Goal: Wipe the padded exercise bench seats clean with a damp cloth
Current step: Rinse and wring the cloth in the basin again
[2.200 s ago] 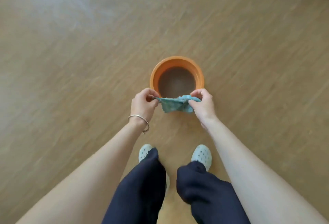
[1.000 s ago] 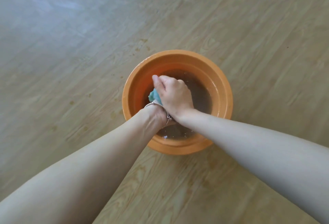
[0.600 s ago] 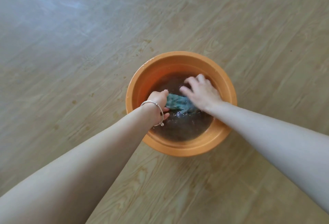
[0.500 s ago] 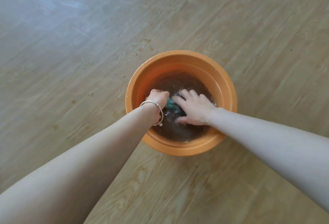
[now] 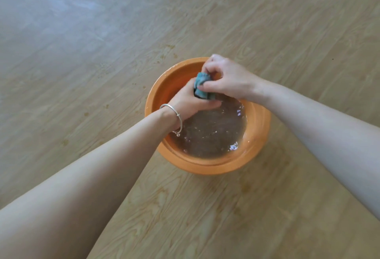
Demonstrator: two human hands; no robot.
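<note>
A wet teal cloth is bunched into a tight wad above the far side of an orange basin. My left hand, with a silver bangle on the wrist, grips the cloth from below. My right hand closes over it from above. Both hands squeeze the cloth together just over the water. The basin holds murky brownish water with ripples and small bubbles on its surface. No exercise bench is in view.
The basin stands on a light wood-grain floor. Small dark spots mark the floor to the left of and behind the basin. Both bare forearms reach in from the bottom corners.
Half a second ago both hands pressed the cloth down in the water. Now the cloth is lifted out, wadded up between both hands over the basin's far side.
</note>
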